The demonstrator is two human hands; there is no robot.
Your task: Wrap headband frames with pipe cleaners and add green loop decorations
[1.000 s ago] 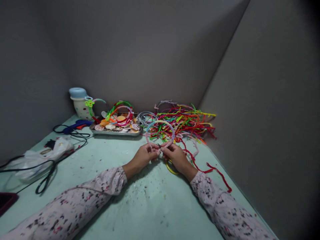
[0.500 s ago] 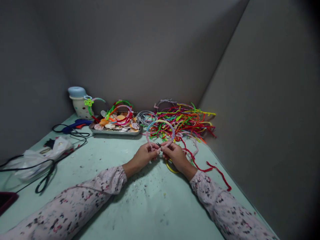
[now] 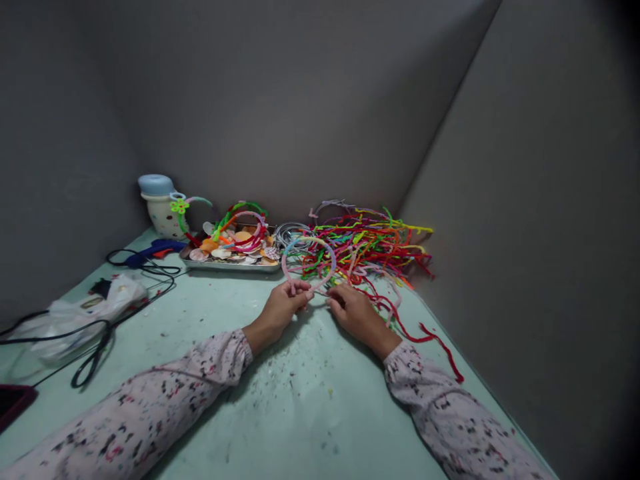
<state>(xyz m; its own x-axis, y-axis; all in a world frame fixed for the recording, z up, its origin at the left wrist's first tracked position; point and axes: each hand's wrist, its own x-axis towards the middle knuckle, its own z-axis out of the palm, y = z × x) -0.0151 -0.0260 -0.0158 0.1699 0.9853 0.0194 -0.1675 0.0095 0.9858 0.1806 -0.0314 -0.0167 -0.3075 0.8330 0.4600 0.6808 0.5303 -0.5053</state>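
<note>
A hoop wrapped in fuzzy pastel pipe cleaner [image 3: 334, 257], blue, yellow, lilac and pink, stands upright between my hands. The fingers of my left hand [image 3: 283, 308] are closed round its lower left end. To the right, my right hand [image 3: 356, 315] is closed, palm down, low over the table. A thin greyish tip, seemingly of scissors [image 3: 321, 293], juts from its fingertips toward the hoop's lower ends. Their handle is hidden under the hand.
Behind the hoop lies a tangled heap of colourful pipe cleaners [image 3: 375, 243], with a red strand [image 3: 443, 347] trailing rightward. A metal tray [image 3: 233, 267] holds shells and wrapped hoops. Leftward are a bottle [image 3: 163, 213], a blue glue gun [image 3: 150, 252], black cables [image 3: 106, 333] and a plastic bag [image 3: 75, 320].
My left hand and the hoop have shifted slightly left. The right hand has drawn apart from the left and turned more palm down; the yellow scissor handle under it no longer shows.
</note>
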